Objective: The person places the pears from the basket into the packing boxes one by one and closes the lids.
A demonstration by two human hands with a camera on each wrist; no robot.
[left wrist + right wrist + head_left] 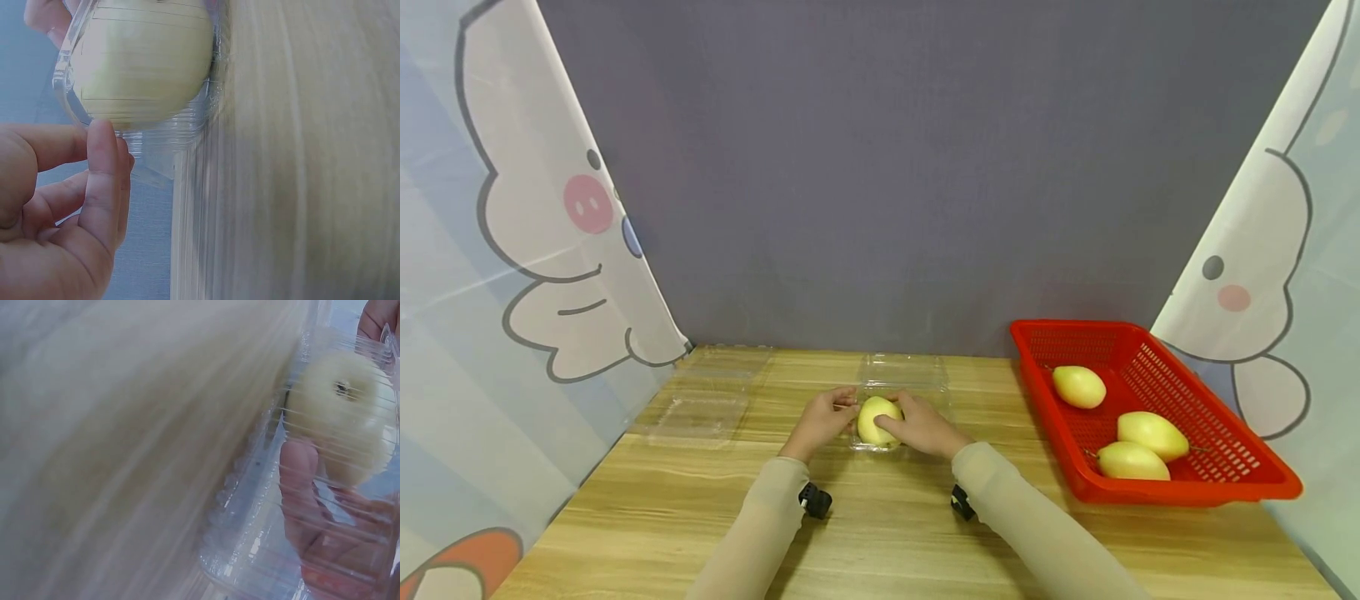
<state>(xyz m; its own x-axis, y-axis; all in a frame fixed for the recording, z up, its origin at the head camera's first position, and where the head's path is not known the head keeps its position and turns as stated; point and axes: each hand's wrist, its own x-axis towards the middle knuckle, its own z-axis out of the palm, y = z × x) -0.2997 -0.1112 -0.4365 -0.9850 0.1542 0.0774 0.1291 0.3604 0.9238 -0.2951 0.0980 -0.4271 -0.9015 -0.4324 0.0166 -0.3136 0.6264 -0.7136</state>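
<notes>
In the middle of the table, a clear plastic box (pixel 872 447) stands with its hinged lid (pixel 904 368) folded back. A pale yellow pear (pixel 877 422) is within the box, its dark blossom end toward the right wrist camera. My right hand (pixel 925 427) reaches into the box and holds this pear, thumb across its upper side; the right wrist view shows those fingers (pixel 301 472) through the ribbed plastic wall. On the opposite side, my left hand (pixel 824 421) pinches the box's rim with thumb and fingertips, right beside the pear.
A red perforated basket (pixel 1052 433) at the right holds three more yellow pears (pixel 1078 387). Another clear plastic box (pixel 696 417) lies open at the table's left. A grey panel (pixel 865 183) rises behind the wooden table (pixel 880 533), with printed curtains (pixel 527 208) on both sides.
</notes>
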